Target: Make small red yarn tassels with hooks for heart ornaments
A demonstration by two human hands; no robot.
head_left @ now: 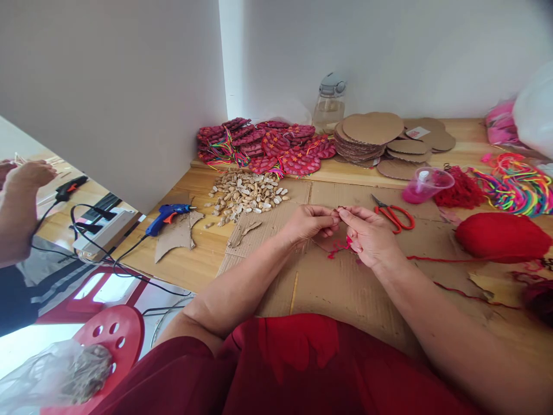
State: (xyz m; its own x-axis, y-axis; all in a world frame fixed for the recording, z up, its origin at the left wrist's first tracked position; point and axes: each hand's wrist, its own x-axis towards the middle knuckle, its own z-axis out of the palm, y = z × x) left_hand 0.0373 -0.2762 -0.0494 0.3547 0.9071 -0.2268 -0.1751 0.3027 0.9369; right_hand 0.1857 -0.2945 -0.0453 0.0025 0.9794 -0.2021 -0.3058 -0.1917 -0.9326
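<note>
Over the cardboard mat [319,294], my left hand [313,223] and my right hand [365,233] meet with fingertips pinched together. Between them is a bit of dark red yarn [341,208], mostly covered by the fingers. Bright pink-red yarn [339,248] dangles under my right hand. Just beyond that hand lie orange-handled scissors [394,216], their blades pointing away to the left. A red ball of yarn [501,237] sits at the right, and a strand from it runs towards my right wrist. To the far left of my hands is a pile of peanut shells [248,196].
A blue glue gun [167,219] rests on a cardboard scrap at left, its cord trailing to a power strip [106,233]. Behind are decorated red pieces [280,147], stacked cardboard discs [371,135], a bottle [330,104] and a pink cup [425,184]. Another person's arm [19,202] is far left.
</note>
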